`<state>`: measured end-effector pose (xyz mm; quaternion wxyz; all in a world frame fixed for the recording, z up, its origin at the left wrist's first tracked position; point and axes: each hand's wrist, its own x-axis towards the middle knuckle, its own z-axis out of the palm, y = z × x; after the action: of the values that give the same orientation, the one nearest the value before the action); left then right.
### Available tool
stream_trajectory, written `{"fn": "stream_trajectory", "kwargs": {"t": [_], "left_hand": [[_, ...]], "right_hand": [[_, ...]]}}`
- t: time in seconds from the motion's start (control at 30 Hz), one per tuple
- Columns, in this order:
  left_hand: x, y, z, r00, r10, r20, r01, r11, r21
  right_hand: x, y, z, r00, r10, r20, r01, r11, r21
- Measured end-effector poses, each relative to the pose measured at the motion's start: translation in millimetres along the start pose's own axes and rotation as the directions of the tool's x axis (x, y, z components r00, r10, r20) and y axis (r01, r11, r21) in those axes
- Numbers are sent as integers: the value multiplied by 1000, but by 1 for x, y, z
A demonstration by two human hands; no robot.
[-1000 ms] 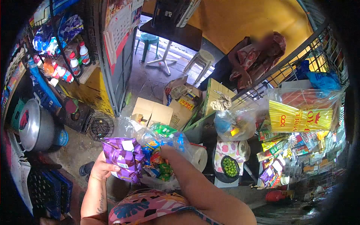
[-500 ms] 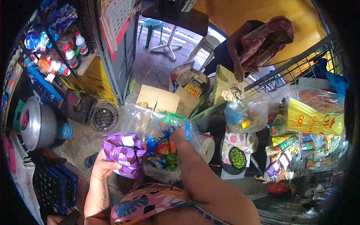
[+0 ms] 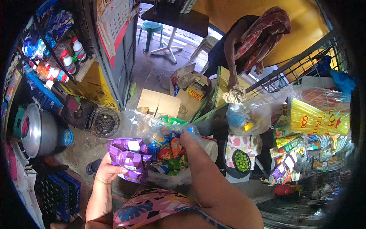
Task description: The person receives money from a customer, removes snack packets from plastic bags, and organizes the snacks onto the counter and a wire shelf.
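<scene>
In my left hand (image 3: 107,168) are purple snack packs (image 3: 130,160), gripped with the thumb across their front. They are held at the left of a large clear plastic bag (image 3: 142,121) full of small snack packets (image 3: 164,150) in blue, orange, red and green. My right arm reaches into this bag, and my right hand (image 3: 186,138) is at its far side. An orange packet (image 3: 175,145) lies right beside that hand. The fingers are hidden among plastic and packets, so their grip does not show.
Beyond the bag stand open cardboard boxes (image 3: 158,104). A person (image 3: 244,45) behind the wire grille touches a crumpled cloth (image 3: 234,94). Green fruits (image 3: 241,160) fill a dark bowl at right, near bagged yellow straws (image 3: 305,118). A big metal pot (image 3: 36,129) stands left.
My right hand has shifted slightly within the bag, and more of the orange packet shows. The other person has leaned in, a hand now at the crumpled cloth. My left hand keeps its hold.
</scene>
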<state>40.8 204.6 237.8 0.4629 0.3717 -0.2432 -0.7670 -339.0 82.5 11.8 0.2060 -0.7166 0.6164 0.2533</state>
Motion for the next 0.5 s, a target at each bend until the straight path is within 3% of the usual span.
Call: {"fn": "stream_trajectory", "kwargs": {"t": [0.03, 0.13, 0.23, 0.33, 0.43, 0.5], "left_hand": [[1, 0, 2, 1000, -8, 12, 8, 1000, -6], [2, 2, 8, 999, -15, 31, 15, 1000, -13], [3, 5, 12, 999, 0, 44, 0, 1000, 8], [1, 8, 14, 999, 14, 41, -15, 1000, 6], [-1, 6, 12, 999, 45, -16, -45, 999, -4], [-1, 0, 2, 998, 63, -14, -63, 998, -8]], "right_hand": [[2, -2, 1, 998, -51, 23, 54, 991, -119], [-8, -4, 3, 983, -51, -175, 51, 999, -7], [-25, -26, -32, 989, -148, 23, 149, 960, -238], [-24, -29, -2, 937, -127, -327, 93, 989, -119], [-74, -47, -34, 917, -118, -381, 250, 915, 317], [-101, -52, -46, 913, -131, -386, 307, 843, 442]]}}
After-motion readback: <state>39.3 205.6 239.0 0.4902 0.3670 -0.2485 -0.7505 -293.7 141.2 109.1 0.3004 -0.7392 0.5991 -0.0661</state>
